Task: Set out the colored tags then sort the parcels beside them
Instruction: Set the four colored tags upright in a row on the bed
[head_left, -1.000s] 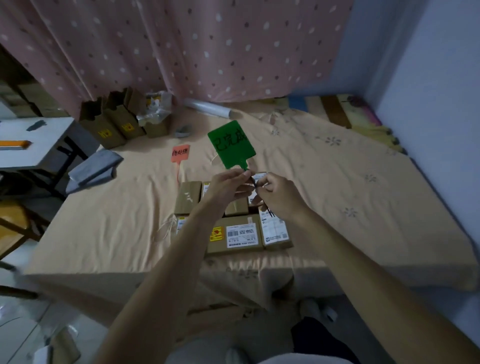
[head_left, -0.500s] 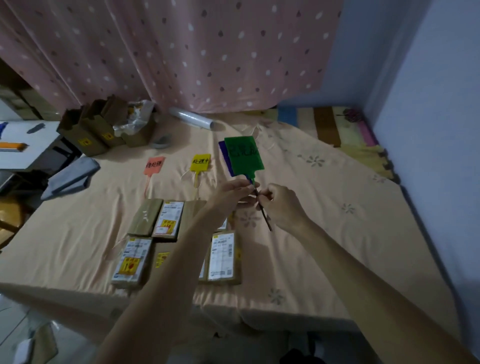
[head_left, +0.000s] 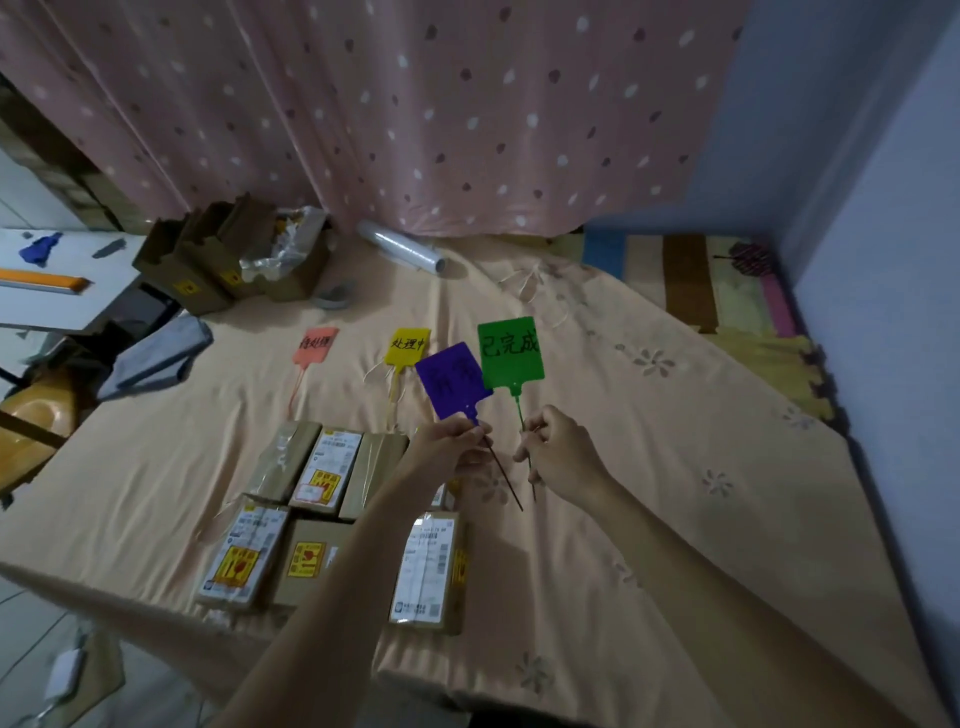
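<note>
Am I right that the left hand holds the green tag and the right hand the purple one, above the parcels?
Not quite: the head view shows them swapped. The left hand holds the purple tag and the right hand holds the green tag, above the parcels.

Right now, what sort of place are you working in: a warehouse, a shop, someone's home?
Most likely a bedroom at home used for packing. The parcels lie on a mattress under a peach floral sheet, a pink spotted curtain hangs behind it, and open cartons sit in the far corner.
</note>
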